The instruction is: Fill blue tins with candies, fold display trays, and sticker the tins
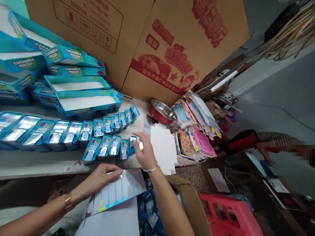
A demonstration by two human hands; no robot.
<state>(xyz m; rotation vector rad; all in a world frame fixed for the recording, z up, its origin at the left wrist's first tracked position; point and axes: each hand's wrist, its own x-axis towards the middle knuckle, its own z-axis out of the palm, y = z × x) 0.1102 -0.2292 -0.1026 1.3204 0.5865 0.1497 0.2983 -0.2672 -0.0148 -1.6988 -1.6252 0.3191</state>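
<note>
Pinched in my left hand is a shiny holographic sticker sheet with rows of pale label strips. My right hand has its thumb and fingers around the upper right side of a small blue container, at the right end of the short front row. Beside it stand several similar blue containers, upright, with shiny strips over their tops. A longer row of the same containers runs behind them to the left.
Blue open display boxes are stacked at the back left, before a large cardboard carton. A metal bowl, white sheets and packets lie to the right. Below is an open carton of blue containers, near a red stool. Another person is farther right.
</note>
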